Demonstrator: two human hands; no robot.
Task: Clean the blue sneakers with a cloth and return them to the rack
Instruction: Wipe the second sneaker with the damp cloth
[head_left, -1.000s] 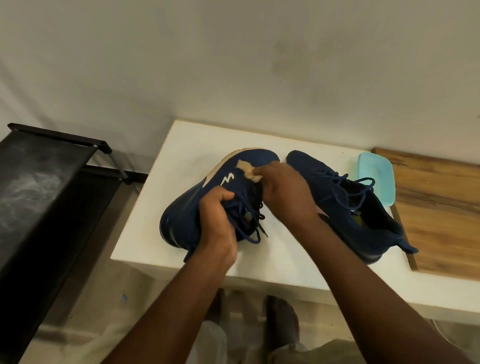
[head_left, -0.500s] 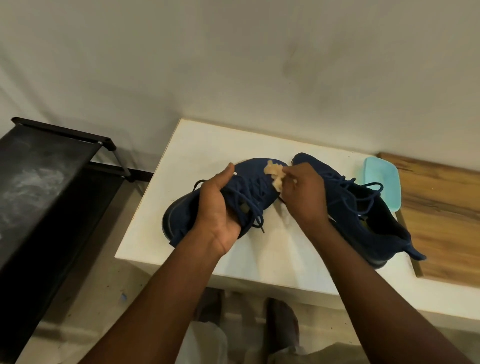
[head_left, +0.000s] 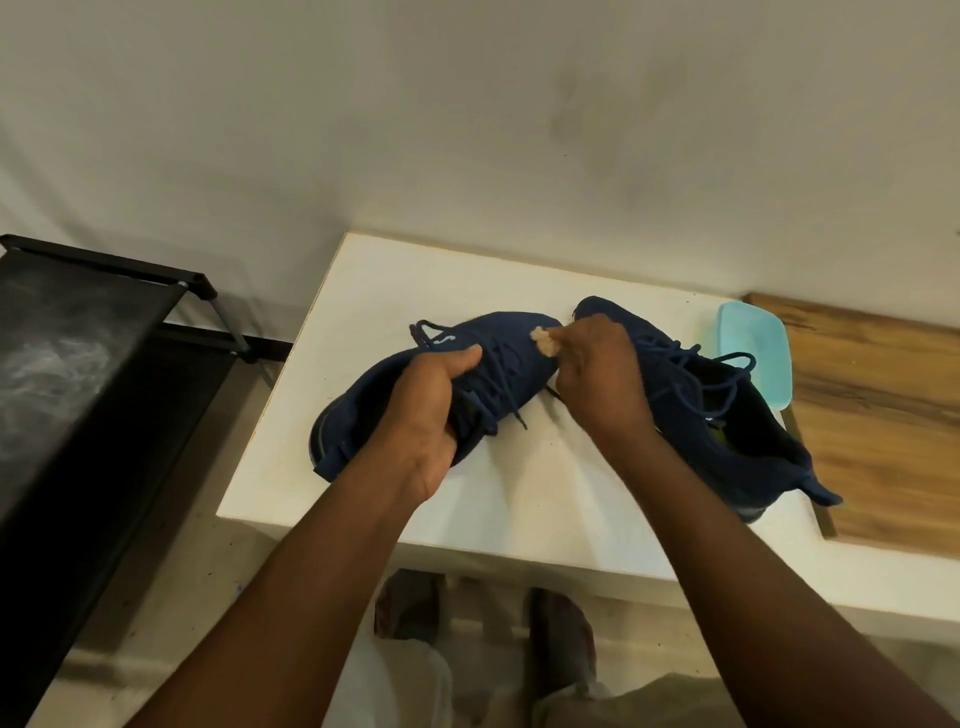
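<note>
Left hand (head_left: 426, 415) grips sneaker (head_left: 498, 358) midfoot; right hand (head_left: 597, 379) pinches cloth (head_left: 543, 340) against toe.

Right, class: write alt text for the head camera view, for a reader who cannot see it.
A person's left hand grips a blue sneaker at a white table while the right hand pinches a small beige cloth at its toe. The second sneaker lies on the table to the right; a black rack stands left.
</note>
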